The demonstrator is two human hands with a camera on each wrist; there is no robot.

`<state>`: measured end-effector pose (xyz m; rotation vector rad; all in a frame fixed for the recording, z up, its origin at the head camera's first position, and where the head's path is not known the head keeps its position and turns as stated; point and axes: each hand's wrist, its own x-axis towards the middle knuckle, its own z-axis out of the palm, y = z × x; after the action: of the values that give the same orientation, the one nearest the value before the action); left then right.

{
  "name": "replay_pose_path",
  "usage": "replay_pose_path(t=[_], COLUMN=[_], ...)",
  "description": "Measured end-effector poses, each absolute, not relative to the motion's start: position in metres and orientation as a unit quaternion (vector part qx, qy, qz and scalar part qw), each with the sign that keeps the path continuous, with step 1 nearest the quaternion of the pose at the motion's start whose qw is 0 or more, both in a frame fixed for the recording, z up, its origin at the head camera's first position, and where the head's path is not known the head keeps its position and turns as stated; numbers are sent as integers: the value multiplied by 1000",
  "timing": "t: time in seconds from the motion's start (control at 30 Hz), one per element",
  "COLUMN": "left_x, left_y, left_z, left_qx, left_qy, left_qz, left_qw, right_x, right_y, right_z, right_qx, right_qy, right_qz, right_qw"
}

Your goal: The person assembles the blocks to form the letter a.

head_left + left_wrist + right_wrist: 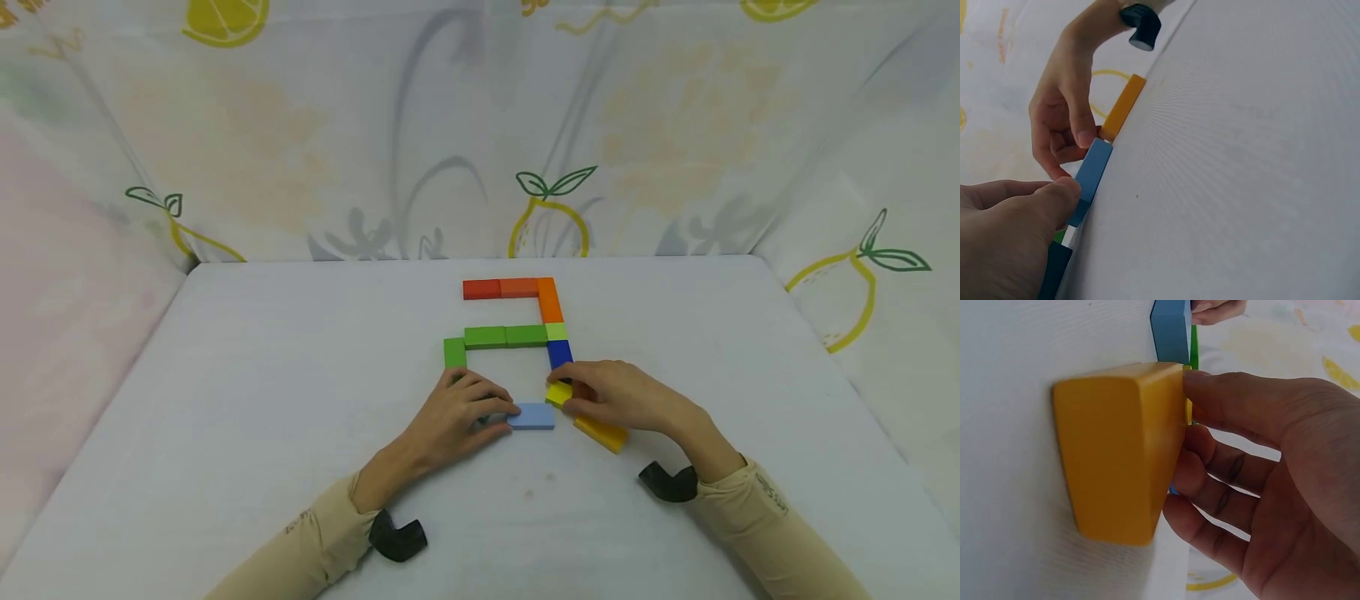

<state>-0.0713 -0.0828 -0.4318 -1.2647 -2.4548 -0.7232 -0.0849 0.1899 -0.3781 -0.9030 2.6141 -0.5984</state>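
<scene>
My left hand (pixel 453 417) pinches the left end of a light blue block (pixel 534 416) lying on the table; the same block (pixel 1091 178) shows in the left wrist view. My right hand (pixel 618 396) holds a small yellow block (pixel 557 393) between thumb and fingers, just below a dark blue block (pixel 560 353). An orange-yellow block (pixel 600 434) lies slanted beside the right fingers, large in the right wrist view (pixel 1107 459). A dark teal block (pixel 1055 270) shows beside the left hand, mostly covered in the head view.
Red (pixel 481 289), red-orange (pixel 518 287) and orange (pixel 551 300) blocks form the row's far part. A light green block (pixel 556 332) joins two green blocks (pixel 506 337), with another green block (pixel 454 352) at left. A patterned cloth (pixel 480 125) hangs behind the white table (pixel 262 375).
</scene>
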Motion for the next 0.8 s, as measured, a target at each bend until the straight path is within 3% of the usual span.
replay_pose_path(t=[0.8], left_x=[-69], left_y=[-79], left_z=[-432], left_qx=[-416], left_qy=[-864], left_qz=[-250], left_qw=[134], right_x=[-86], right_y=[192], right_z=[-377], right_qx=[-316], right_qy=[911], right_qz=[-210], right_qw=[160])
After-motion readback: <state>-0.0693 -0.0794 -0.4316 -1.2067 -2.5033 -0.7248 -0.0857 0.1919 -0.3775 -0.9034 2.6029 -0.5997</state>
